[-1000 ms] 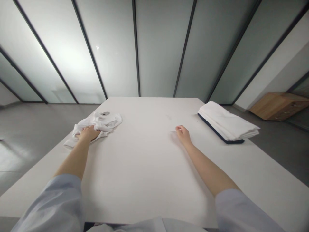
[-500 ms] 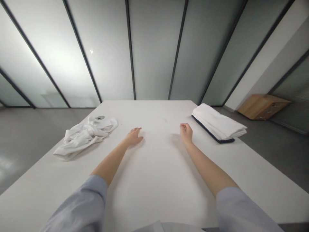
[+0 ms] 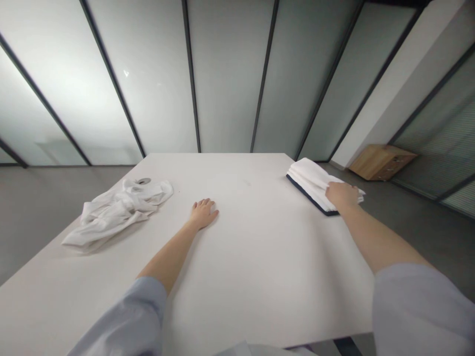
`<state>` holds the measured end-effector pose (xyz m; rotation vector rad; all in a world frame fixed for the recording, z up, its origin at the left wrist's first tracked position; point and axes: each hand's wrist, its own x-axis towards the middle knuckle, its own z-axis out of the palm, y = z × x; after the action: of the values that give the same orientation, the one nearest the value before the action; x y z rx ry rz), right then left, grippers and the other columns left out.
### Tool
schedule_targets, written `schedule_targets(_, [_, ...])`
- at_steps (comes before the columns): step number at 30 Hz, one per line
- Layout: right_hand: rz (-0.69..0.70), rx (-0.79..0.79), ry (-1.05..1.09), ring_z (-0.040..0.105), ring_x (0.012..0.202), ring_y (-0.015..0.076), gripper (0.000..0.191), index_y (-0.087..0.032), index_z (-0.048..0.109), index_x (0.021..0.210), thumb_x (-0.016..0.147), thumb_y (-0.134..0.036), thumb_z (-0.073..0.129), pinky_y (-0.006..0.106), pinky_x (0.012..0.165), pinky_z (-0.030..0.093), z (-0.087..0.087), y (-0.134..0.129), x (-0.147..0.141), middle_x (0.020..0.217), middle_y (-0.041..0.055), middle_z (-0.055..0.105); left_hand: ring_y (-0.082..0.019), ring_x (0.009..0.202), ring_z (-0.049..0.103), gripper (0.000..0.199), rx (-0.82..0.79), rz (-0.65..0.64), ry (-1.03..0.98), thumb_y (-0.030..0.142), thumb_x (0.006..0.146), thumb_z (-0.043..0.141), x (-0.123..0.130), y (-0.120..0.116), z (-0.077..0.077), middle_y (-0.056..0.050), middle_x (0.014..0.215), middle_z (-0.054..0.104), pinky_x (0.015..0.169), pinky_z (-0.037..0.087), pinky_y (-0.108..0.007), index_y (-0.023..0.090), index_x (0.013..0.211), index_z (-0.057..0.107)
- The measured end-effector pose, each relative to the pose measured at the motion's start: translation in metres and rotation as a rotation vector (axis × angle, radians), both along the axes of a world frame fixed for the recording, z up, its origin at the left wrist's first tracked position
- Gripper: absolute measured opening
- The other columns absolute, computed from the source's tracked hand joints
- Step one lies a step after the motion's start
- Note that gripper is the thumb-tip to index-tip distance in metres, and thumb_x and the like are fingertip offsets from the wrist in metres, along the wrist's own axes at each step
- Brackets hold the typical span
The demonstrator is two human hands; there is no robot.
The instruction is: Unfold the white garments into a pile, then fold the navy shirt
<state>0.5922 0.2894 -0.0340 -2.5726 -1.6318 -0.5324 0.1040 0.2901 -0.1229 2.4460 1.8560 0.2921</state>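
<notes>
My left hand (image 3: pixel 203 212) rests palm down on the white table (image 3: pixel 245 277), fingers spread, with nothing in it. My right hand (image 3: pixel 342 196) is on the near right end of a folded white cloth (image 3: pixel 309 174), its fingers curled over the edge and partly hidden. The cloth's top is creased beside the hand. Beneath the white layers shows a dark navy layer (image 3: pixel 308 197). To the left of my left hand lies a crumpled white cloth or garment (image 3: pixel 120 210), apart from the hand.
A grey ring-shaped item (image 3: pixel 144 181), perhaps a tape roll, sits behind the crumpled cloth. Frosted glass panels (image 3: pixel 226 79) stand beyond the table's far edge. On the floor at right is a wooden cabinet (image 3: pixel 382 160).
My right hand has moved right from above the table onto the folded cloth, whose top now looks creased. My left hand has settled flat on the table. The view has turned slightly right.
</notes>
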Motion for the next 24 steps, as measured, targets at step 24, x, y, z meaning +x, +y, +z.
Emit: schedule_targets(24, [0.981, 0.098, 0.744, 0.062, 0.103, 0.0262, 0.038, -0.025, 0.058, 0.122, 0.089, -0.041, 0.049, 0.039, 0.091, 0.045, -0.106, -0.003, -0.259, 0.111, 0.0085, 0.069, -0.03, 0.137, 0.032, 0.08, 0.057, -0.26, -0.203, 0.057, 0.073, 0.065, 0.016, -0.018, 0.007, -0.012, 0.149, 0.037, 0.113, 0.027, -0.043, 0.02, 0.14, 0.042])
